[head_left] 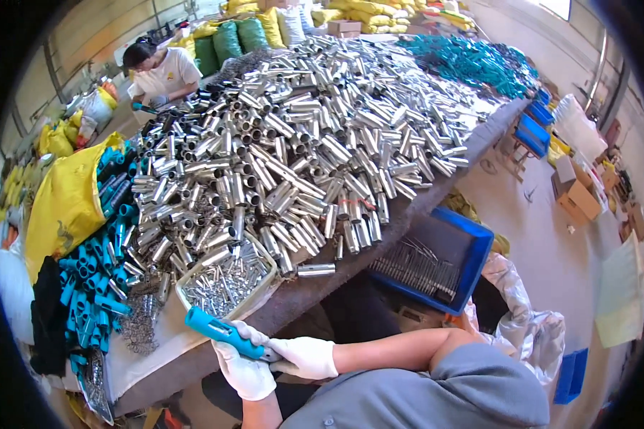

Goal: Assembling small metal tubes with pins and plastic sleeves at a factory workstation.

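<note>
Both gloved hands meet low in the head view, just off the near edge of the desk (315,289), and both are clamped on one thing. Left hand (245,373) wraps the lower stretch of a blue handle (218,331) from beneath; right hand (304,357) closes on the short metal tip at the handle's lower right end, its forearm coming in from the right. The handle's long axis runs from upper left, over the desk's near edge, down to lower right between the two hands, so its free blue end points away toward the white tray (225,286) of small metal pieces, which sits just beyond it at that edge. Left hand is the nearer one to the tray.

Behind the tray the heap of silver tubes (300,143) covers most of the desk. More blue handles (96,279) are stacked along its left edge beside a yellow sack (64,200). A blue crate (436,268) with thin metal rods stands below the desk's right side. At the far left corner another person (161,71) bends over their own work.
</note>
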Motion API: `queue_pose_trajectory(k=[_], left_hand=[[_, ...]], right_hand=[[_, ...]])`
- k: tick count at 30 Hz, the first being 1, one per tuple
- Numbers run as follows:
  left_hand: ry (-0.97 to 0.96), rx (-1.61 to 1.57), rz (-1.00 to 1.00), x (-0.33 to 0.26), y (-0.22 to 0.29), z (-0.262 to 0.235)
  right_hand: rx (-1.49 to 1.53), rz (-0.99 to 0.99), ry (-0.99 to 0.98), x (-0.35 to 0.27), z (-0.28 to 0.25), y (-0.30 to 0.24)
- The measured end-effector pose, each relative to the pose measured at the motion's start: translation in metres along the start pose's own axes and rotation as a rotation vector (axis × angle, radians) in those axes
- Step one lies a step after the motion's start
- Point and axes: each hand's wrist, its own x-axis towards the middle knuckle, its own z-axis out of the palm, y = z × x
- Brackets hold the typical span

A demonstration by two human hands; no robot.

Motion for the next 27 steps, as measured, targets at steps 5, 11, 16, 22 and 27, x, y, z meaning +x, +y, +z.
queue_pose_trajectory(k=[5, 11, 16, 22, 27], left_hand=[[0.104, -0.244, 0.083, 0.022, 0.018, 0.016], [-0.03, -0.788, -0.335, 0.024, 0.044, -0.019], [0.137, -0.261, -0.336, 0.011, 0.024, -0.009], [0.171, 0.078, -0.318, 0.003, 0.025, -0.019], [0.088, 0.224, -0.251, 0.013, 0.016, -0.02]], right_hand=[[-0.185, 0.048, -0.034, 0.023, -0.017, -0.018], [-0.746, 0.012, 0.688, 0.14, -0.261, 0.019], [-1.107, 0.152, 0.834, 0.205, -0.43, 0.112], [-0.895, 0.161, 0.475, 0.232, -0.46, 0.125], [-1.012, 0.174, 0.607, 0.195, -0.453, 0.091]])
